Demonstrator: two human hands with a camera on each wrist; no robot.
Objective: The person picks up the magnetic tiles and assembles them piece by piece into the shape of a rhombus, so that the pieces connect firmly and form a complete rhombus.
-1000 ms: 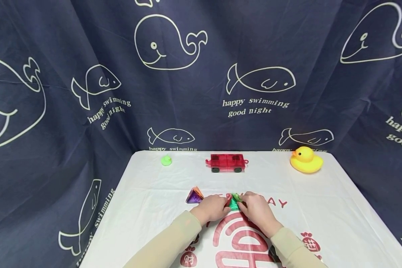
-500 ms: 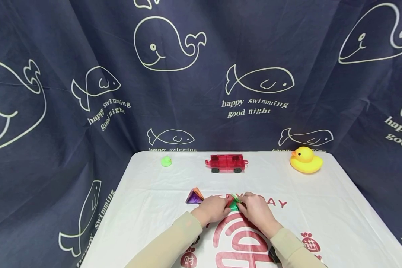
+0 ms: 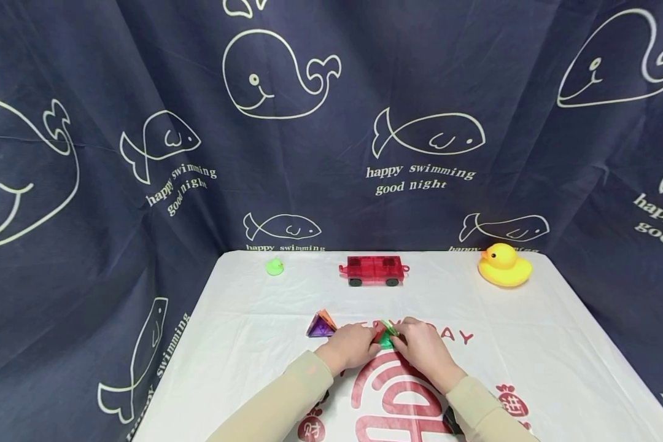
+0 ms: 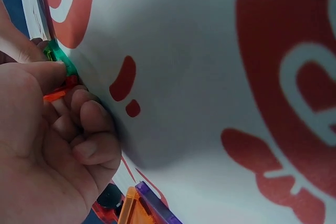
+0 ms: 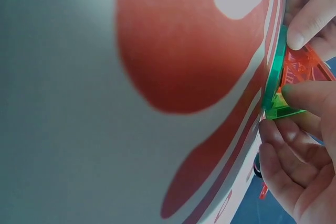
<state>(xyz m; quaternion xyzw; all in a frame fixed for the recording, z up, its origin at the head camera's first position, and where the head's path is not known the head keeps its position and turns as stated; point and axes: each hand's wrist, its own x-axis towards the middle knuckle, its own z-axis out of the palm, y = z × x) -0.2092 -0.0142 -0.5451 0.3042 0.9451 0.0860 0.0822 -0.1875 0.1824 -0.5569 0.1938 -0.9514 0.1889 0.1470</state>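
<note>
Both hands meet over a small group of translucent magnetic tiles at the middle of the table. A teal-green triangle tile point(image 3: 386, 342) lies low on the cloth. Beside it, my left hand point(image 3: 355, 345) pinches a red tile point(image 5: 300, 65) that leans up from the green one. On the other side my right hand point(image 3: 423, 347) pinches a light-green tile point(image 5: 286, 112) between thumb and fingers. In the right wrist view the red and light-green tiles stand at the edges of the teal one. Fingers hide part of all three tiles.
A small pyramid of purple and orange tiles point(image 3: 321, 325) stands just left of my left hand. Farther back are a red wheeled tile car point(image 3: 374, 270), a small green duck point(image 3: 274, 266) and a large yellow duck point(image 3: 504, 266). A dark whale-print curtain point(image 3: 331, 153) hangs behind the table.
The light-green tile has tilted slightly between the fingers, leaning toward the red one. Both hands stay in nearly the same place.
</note>
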